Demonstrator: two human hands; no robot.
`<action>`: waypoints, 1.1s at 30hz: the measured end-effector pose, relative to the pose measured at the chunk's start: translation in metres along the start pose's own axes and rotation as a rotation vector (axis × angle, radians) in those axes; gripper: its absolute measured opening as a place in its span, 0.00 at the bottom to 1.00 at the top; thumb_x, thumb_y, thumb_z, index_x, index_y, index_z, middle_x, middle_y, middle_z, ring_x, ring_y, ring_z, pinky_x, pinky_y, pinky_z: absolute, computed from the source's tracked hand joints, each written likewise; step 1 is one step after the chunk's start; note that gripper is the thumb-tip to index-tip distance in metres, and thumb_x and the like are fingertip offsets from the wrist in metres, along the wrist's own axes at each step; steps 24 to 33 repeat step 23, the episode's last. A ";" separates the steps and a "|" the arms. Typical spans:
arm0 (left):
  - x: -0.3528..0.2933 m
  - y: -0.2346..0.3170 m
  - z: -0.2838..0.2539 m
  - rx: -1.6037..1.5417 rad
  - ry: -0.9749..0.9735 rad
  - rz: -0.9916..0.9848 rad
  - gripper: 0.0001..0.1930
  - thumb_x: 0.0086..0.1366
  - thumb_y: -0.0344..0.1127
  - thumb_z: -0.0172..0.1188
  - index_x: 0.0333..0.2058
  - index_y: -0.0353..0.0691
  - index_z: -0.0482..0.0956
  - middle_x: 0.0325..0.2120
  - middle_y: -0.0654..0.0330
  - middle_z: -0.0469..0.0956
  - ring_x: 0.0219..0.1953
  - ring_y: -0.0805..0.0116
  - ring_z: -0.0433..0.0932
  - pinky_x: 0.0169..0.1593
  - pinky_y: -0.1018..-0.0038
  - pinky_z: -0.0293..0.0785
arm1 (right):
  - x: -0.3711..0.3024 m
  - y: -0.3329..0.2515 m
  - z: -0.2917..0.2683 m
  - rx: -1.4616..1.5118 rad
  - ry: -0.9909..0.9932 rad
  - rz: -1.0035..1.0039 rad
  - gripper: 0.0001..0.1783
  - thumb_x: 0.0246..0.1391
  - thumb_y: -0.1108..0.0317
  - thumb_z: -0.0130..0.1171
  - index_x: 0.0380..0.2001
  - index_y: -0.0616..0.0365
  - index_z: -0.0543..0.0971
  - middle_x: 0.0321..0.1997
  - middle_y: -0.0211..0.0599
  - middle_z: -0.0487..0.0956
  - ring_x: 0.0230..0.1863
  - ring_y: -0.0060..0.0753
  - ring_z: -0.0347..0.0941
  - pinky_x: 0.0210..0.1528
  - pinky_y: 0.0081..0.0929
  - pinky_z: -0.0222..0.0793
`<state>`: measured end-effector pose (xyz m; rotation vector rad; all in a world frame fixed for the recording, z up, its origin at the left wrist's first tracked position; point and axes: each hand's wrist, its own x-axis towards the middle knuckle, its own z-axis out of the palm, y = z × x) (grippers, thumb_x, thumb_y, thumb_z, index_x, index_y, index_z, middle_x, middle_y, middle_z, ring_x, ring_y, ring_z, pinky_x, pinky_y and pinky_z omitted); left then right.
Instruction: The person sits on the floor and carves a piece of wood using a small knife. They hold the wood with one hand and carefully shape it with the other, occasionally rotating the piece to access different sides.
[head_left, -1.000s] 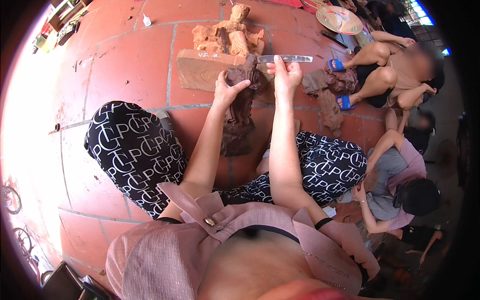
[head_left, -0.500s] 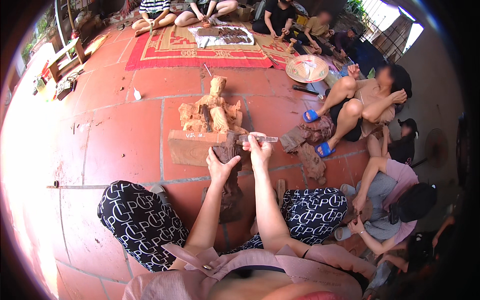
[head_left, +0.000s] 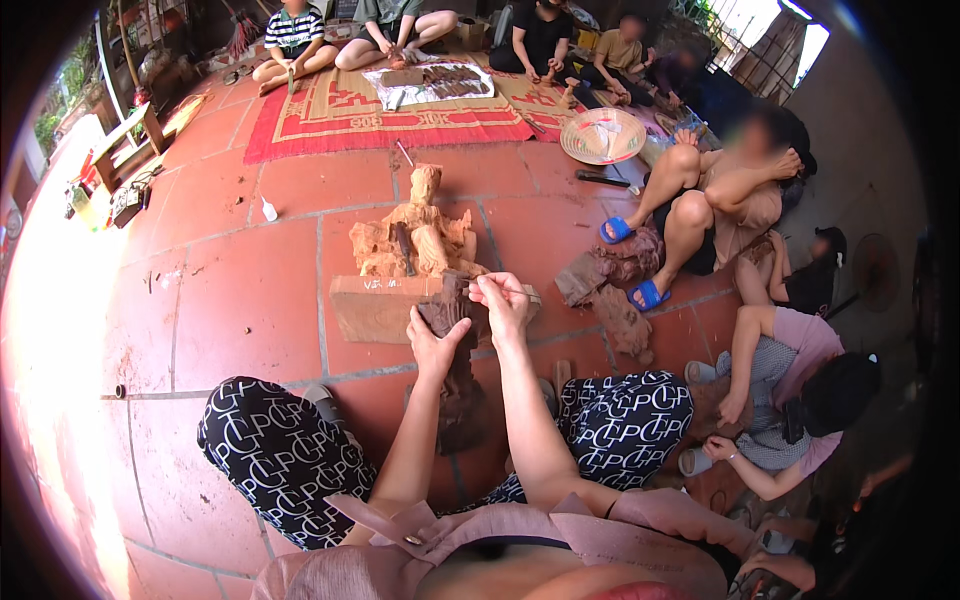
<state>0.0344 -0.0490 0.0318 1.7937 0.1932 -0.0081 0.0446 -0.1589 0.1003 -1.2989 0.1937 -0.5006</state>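
Note:
A dark brown wood carving [head_left: 462, 390] stands between my knees, its lower end in shadow. My left hand [head_left: 437, 343] grips its upper part from the left, thumb and fingers around it. Just right of the carving's top, my right hand [head_left: 503, 305] pinches a thin, flat strip [head_left: 524, 293], seen nearly edge-on; its material I cannot make out. Beyond my hands, a pale wooden figure [head_left: 425, 225] rests against or on a wood block [head_left: 375, 310] with writing on its side. A dark-handled tool [head_left: 404, 245] leans on that figure.
Dark carvings [head_left: 622, 318] lie on the tiles at right, near a seated person's blue sandals [head_left: 648, 294]. A woven hat [head_left: 602, 136] and a black-handled tool [head_left: 602, 179] are farther back. Several people sit around a red mat [head_left: 390, 125]. A small white bottle [head_left: 269, 209] lies left.
The strip in my right hand has turned from showing its flat face to nearly edge-on, and that hand has shifted slightly left. My left hand keeps its grip. The view has tilted a little.

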 end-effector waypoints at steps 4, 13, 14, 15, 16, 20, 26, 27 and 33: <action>0.001 -0.003 0.003 0.012 0.034 0.024 0.56 0.38 0.57 0.68 0.59 0.32 0.47 0.55 0.39 0.52 0.57 0.45 0.56 0.57 0.60 0.56 | -0.002 -0.007 0.005 0.030 0.048 -0.038 0.06 0.50 0.72 0.49 0.29 0.63 0.74 0.24 0.35 0.76 0.26 0.23 0.73 0.30 0.17 0.69; 0.007 0.001 -0.015 -0.099 0.279 0.141 0.36 0.51 0.49 0.62 0.52 0.32 0.60 0.47 0.47 0.61 0.49 0.53 0.63 0.53 0.63 0.60 | -0.005 -0.071 0.000 0.094 0.126 -0.095 0.20 0.60 0.55 0.42 0.38 0.64 0.72 0.11 0.23 0.62 0.09 0.14 0.54 0.11 0.14 0.50; 0.008 0.014 -0.021 -0.174 0.342 0.213 0.28 0.54 0.45 0.61 0.48 0.32 0.64 0.42 0.50 0.64 0.45 0.58 0.65 0.50 0.64 0.61 | -0.006 -0.097 -0.003 0.187 0.119 -0.147 0.21 0.60 0.55 0.42 0.38 0.64 0.72 0.11 0.22 0.60 0.09 0.13 0.50 0.11 0.13 0.47; 0.012 0.027 -0.029 -0.284 0.357 0.248 0.24 0.55 0.40 0.60 0.47 0.34 0.66 0.42 0.53 0.64 0.43 0.64 0.66 0.49 0.68 0.63 | -0.012 -0.131 -0.001 0.232 0.121 -0.273 0.21 0.60 0.54 0.42 0.39 0.64 0.71 0.11 0.21 0.59 0.09 0.13 0.48 0.11 0.13 0.43; 0.014 0.053 -0.038 -0.463 0.330 0.316 0.21 0.57 0.37 0.59 0.46 0.34 0.66 0.42 0.55 0.65 0.42 0.67 0.66 0.48 0.71 0.63 | -0.018 -0.166 -0.003 0.217 0.142 -0.422 0.22 0.60 0.53 0.43 0.39 0.65 0.71 0.11 0.21 0.58 0.09 0.13 0.47 0.11 0.13 0.43; -0.042 0.217 -0.106 -0.833 0.259 0.769 0.13 0.60 0.26 0.51 0.44 0.33 0.69 0.35 0.59 0.71 0.39 0.71 0.70 0.48 0.74 0.65 | -0.067 -0.302 -0.013 0.317 -0.050 -1.135 0.23 0.61 0.52 0.39 0.42 0.64 0.67 0.18 0.24 0.62 0.12 0.15 0.48 0.15 0.15 0.44; -0.071 0.283 -0.200 -0.713 0.415 1.465 0.14 0.63 0.32 0.43 0.46 0.35 0.69 0.39 0.54 0.73 0.50 0.51 0.67 0.57 0.52 0.57 | -0.073 -0.328 0.007 0.430 -0.327 -1.320 0.16 0.57 0.55 0.49 0.36 0.57 0.67 0.23 0.26 0.64 0.15 0.18 0.54 0.19 0.21 0.47; -0.071 0.283 -0.200 -0.713 0.415 1.465 0.14 0.63 0.32 0.43 0.46 0.35 0.69 0.39 0.54 0.73 0.50 0.51 0.67 0.57 0.52 0.57 | -0.073 -0.328 0.007 0.430 -0.327 -1.320 0.16 0.57 0.55 0.49 0.36 0.57 0.67 0.23 0.26 0.64 0.15 0.18 0.54 0.19 0.21 0.47; -0.071 0.283 -0.200 -0.713 0.415 1.465 0.14 0.63 0.32 0.43 0.46 0.35 0.69 0.39 0.54 0.73 0.50 0.51 0.67 0.57 0.52 0.57 | -0.073 -0.328 0.007 0.430 -0.327 -1.320 0.16 0.57 0.55 0.49 0.36 0.57 0.67 0.23 0.26 0.64 0.15 0.18 0.54 0.19 0.21 0.47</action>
